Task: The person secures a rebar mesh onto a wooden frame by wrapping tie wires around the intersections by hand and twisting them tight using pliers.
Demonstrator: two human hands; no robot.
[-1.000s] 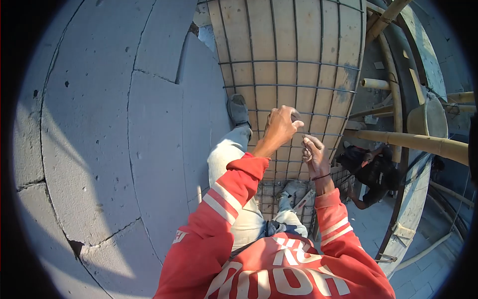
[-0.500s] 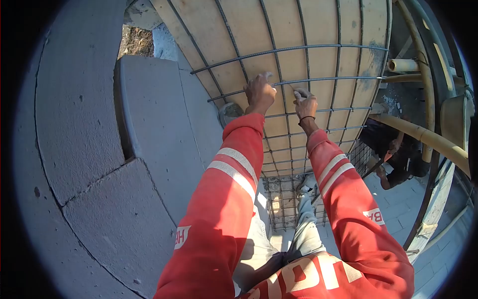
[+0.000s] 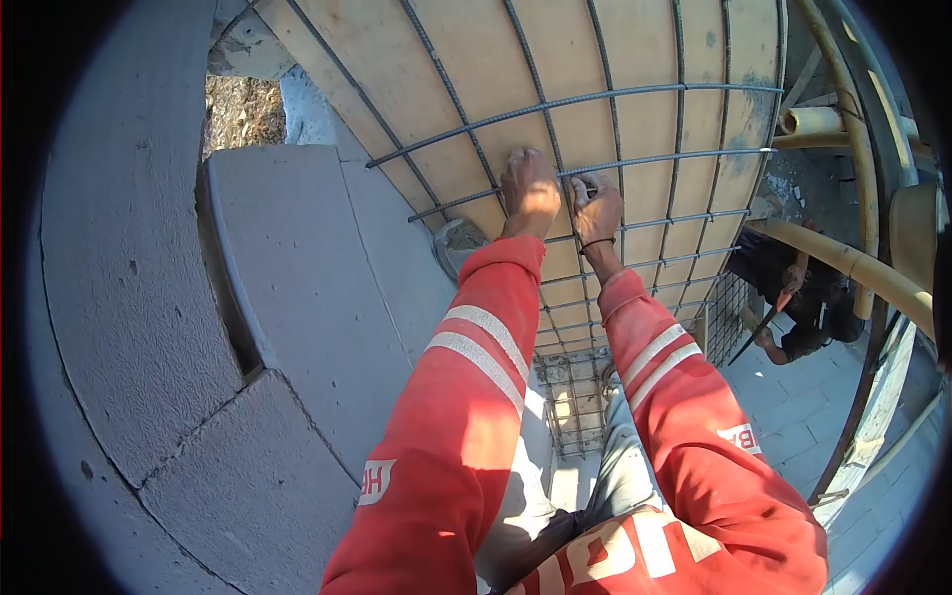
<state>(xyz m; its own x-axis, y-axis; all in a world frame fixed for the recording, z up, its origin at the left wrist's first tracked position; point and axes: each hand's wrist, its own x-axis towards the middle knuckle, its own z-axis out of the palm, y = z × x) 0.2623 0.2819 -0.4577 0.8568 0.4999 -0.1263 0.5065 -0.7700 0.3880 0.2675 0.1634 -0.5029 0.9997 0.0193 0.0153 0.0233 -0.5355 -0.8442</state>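
Note:
A grid of steel rebar (image 3: 645,162) lies over a tan wooden panel (image 3: 650,55). At a crossing of two bars, my left hand (image 3: 532,188) is closed, its fingers curled at the bar; what it grips is hidden. Just right of it, my right hand (image 3: 597,208) is pinched at the same crossing, thumb and forefinger together by the bar. Anything between those fingertips is too small to make out. The two hands are close together but apart.
Grey blocks (image 3: 288,248) form a wall at left, with a rounded grey object (image 3: 458,243) beside the panel. Tan poles (image 3: 843,260) stand at right. Below them a person (image 3: 808,307) in dark clothes holds a long tool. A lower rebar cage (image 3: 575,402) stands near my legs.
My left hand has curled its fingers and moved slightly right. My right hand has shifted slightly left, nearer to it. The view has shifted a little. The person at right has moved their tool.

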